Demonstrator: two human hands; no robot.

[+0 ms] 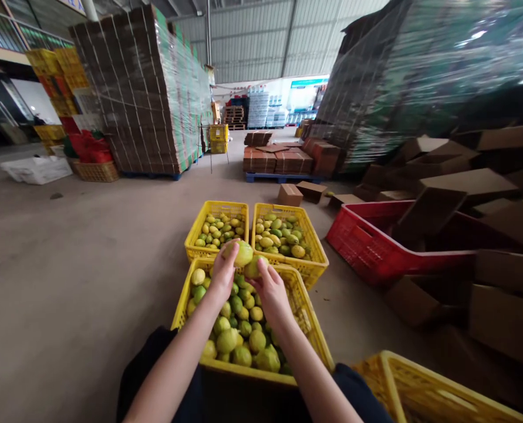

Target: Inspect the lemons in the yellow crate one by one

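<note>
My left hand (pixel 226 267) is closed around a yellow-green lemon (pixel 242 254), its thumb on the near side. Just right of it and slightly lower, my right hand (pixel 267 286) grips another greenish lemon (pixel 253 269) between thumb and fingers. Both hands are raised over the far end of a yellow plastic crate (pixel 316 329) that holds many lemons (pixel 256 341), green to yellow. Beyond stand two more yellow crates with lemons, a left one (pixel 193 235) and a right one (pixel 316 252). My forearms hide part of the near crate's contents.
To the right, a red crate (pixel 353 247) holds cardboard, with loose cardboard boxes (pixel 508 311) heaped around it. Another yellow crate (pixel 388 382) sits at my lower right. Wrapped pallet stacks (pixel 129 94) and flattened cartons on a blue pallet (pixel 283 177) stand farther off.
</note>
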